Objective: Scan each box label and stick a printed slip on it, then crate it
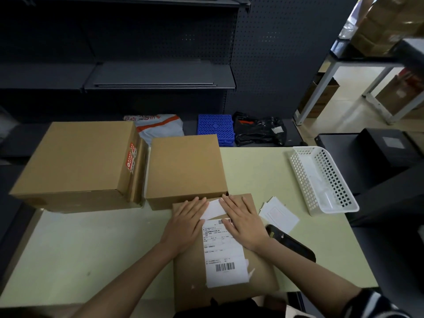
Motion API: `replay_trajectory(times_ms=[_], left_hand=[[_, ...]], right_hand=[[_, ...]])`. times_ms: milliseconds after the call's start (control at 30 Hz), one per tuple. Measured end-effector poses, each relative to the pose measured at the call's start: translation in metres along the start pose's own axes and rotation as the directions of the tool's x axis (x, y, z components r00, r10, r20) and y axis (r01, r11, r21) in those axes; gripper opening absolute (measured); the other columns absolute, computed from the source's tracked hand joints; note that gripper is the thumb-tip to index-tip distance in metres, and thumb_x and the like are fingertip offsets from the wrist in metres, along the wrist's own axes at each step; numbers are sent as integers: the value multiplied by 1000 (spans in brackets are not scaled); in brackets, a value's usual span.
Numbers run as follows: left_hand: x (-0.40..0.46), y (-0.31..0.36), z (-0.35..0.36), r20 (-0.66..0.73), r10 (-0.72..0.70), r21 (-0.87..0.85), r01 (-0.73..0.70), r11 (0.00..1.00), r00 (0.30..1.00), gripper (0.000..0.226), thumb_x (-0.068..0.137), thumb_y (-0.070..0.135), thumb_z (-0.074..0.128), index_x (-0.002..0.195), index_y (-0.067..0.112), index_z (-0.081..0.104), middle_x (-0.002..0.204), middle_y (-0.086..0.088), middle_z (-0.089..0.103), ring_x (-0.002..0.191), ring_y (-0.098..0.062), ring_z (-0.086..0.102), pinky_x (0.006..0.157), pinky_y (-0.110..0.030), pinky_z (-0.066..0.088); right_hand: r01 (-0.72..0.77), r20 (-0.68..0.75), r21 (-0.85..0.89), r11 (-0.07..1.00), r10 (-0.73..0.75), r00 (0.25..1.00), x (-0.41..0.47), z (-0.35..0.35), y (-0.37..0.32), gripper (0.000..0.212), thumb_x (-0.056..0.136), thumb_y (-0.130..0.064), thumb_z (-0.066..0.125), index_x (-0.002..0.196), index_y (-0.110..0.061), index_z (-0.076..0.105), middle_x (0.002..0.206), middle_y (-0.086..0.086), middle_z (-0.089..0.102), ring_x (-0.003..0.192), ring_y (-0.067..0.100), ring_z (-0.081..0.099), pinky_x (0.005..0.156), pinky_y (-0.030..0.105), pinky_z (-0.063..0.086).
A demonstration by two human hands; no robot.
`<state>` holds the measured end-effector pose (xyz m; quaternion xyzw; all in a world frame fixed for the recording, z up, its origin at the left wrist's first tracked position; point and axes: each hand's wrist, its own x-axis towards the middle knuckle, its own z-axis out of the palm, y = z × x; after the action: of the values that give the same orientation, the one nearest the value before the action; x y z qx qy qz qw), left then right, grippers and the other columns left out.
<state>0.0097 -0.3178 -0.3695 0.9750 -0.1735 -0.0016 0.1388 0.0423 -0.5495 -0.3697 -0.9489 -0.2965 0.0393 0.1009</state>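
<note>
Hands flat | left hand (187, 222), right hand (244, 220) press slip (214, 208) on box (259, 269)

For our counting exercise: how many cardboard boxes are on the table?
3: a large box at far left, a medium box beside it, a flat box under the hands. None appear hidden.

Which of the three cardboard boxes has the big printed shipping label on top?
The nearest box, under both hands, the left hand and the right hand. The large left box and middle box show plain tops.

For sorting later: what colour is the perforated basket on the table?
White, seen in the head view: the basket.
</note>
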Motion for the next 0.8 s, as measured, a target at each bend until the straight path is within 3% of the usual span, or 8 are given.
replay_trajectory(times_ms=[233, 333, 467, 633, 733, 800], left_hand=[[-2, 1, 1, -24, -9, 9, 9, 1000, 1000, 50, 98, 35, 31, 144, 18, 38, 148, 4, 41, 139, -12, 31, 115, -33, 14], [-5, 0, 0, -69, -104, -21, 103, 995, 992, 50, 97, 34, 29, 144, 18, 39, 149, 1, 39, 141, -12, 28, 117, -31, 8], [-24, -2, 1, -152, -304, -196, 273, 942, 941, 57, 94, 42, 24, 148, 22, 30, 154, 9, 21, 142, -5, 13, 118, -27, 5], [-43, 8, 3, -73, -574, -447, 488, 750, 816, 61, 98, 33, 46, 150, 12, 23, 156, -3, 24, 143, -18, 24, 115, -31, 19], [-54, 17, 8, 43, -685, -554, 588, 590, 727, 60, 98, 33, 46, 149, 9, 25, 154, -7, 28, 141, -21, 28, 116, -35, 23], [-61, 25, 10, 130, -731, -620, 630, 467, 670, 59, 97, 42, 44, 146, 9, 33, 148, -9, 39, 134, -24, 39, 111, -41, 32]], right_hand=[[0, -5, 42, 999, 0, 1000, -1, -1, -1, 58, 101, -47, 23, 152, -22, 22, 158, -8, 19, 146, 8, 15, 118, 36, 1], [3, -40, 197, 980, 5, 999, 0, -8, 2, 54, 103, -39, 27, 153, -21, 18, 159, -7, 16, 146, 3, 9, 120, 35, -2], [-188, -97, 415, 890, 248, 964, -13, -17, 11, 55, 103, -40, 30, 153, -24, 16, 157, -11, 18, 145, 0, 9, 121, 33, 3], [-373, 53, 625, 686, 439, 897, -32, -22, 19, 60, 101, -39, 38, 153, -20, 14, 158, -8, 17, 145, 8, 14, 120, 30, 12], [-444, 163, 697, 564, 478, 863, -43, -20, 19, 65, 100, -43, 39, 153, -18, 11, 158, -6, 18, 145, 11, 17, 119, 34, 16], [-491, 236, 726, 481, 497, 835, -50, -19, 18, 65, 99, -44, 38, 153, -18, 13, 153, -6, 27, 140, 12, 29, 114, 31, 24]])
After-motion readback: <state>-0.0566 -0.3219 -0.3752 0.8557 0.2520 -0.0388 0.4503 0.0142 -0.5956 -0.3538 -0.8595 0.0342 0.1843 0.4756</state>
